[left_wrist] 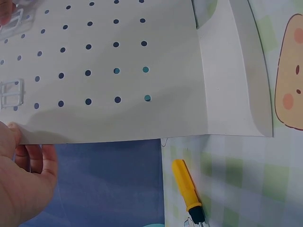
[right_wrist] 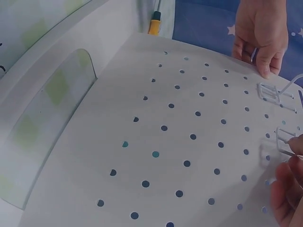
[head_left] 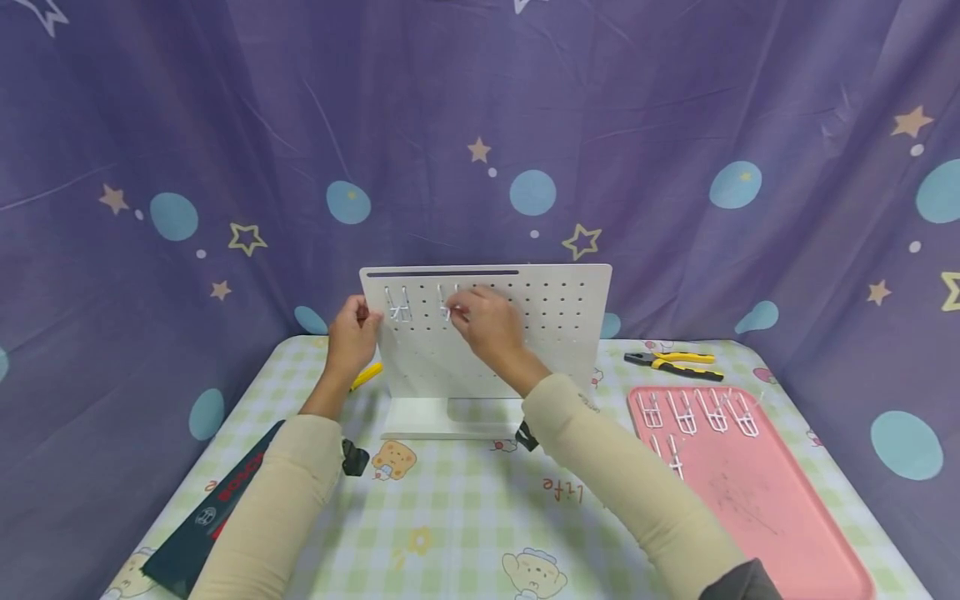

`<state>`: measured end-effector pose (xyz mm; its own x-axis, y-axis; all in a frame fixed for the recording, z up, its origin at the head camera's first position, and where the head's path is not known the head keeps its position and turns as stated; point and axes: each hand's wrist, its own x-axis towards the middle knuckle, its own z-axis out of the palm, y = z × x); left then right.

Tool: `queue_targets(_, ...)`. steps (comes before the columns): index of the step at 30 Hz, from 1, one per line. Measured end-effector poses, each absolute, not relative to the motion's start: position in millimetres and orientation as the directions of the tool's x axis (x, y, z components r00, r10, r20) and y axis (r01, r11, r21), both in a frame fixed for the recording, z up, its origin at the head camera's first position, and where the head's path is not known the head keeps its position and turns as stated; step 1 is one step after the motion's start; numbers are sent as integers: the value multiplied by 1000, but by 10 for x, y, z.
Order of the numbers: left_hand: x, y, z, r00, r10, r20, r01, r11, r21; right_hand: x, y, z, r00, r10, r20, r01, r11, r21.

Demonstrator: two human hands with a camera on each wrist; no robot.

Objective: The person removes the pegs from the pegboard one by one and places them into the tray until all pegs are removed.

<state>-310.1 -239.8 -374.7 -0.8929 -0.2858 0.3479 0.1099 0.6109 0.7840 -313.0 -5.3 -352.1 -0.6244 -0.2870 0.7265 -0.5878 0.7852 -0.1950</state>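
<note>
A white pegboard [head_left: 420,367] stands upright on its base, with rows of small holes. My left hand [head_left: 352,337] grips its left edge, the thumb on the front and the fingers behind, as the left wrist view shows. One white wire hook [head_left: 399,312] hangs near the board's upper left corner. Just right of it, my right hand [head_left: 491,329] pinches a second white wire hook [right_wrist: 279,141] against the board face. The fingers cover part of this hook, and its upper prongs show above them in the head view.
At the right, a pink tray [head_left: 795,508] carries several white wire hooks [head_left: 682,412]. Yellow-and-black pliers [head_left: 678,358] lie behind it. A yellow-handled screwdriver [left_wrist: 187,184] is beside the board's left edge. A dark pouch [head_left: 198,521] lies at the left under my forearm.
</note>
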Motion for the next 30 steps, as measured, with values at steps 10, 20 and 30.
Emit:
queue_targets(10,-3117,-2399,-3766,-901,-291,322,85,608,789,-3093,-28,-3507,-611,-305,731,-602,778,-178)
queue_targets(20,-3107,-2398,-3751,-907,-288,308,76,606,792,-2975,131,-3478,-628,-323,708,-649,719,-248)
queue_targets(30,-3108,-2406,-3742,-907,-282,314,88,600,795,-2882,523,-3533,-674,-325,664,-651,687,-324)
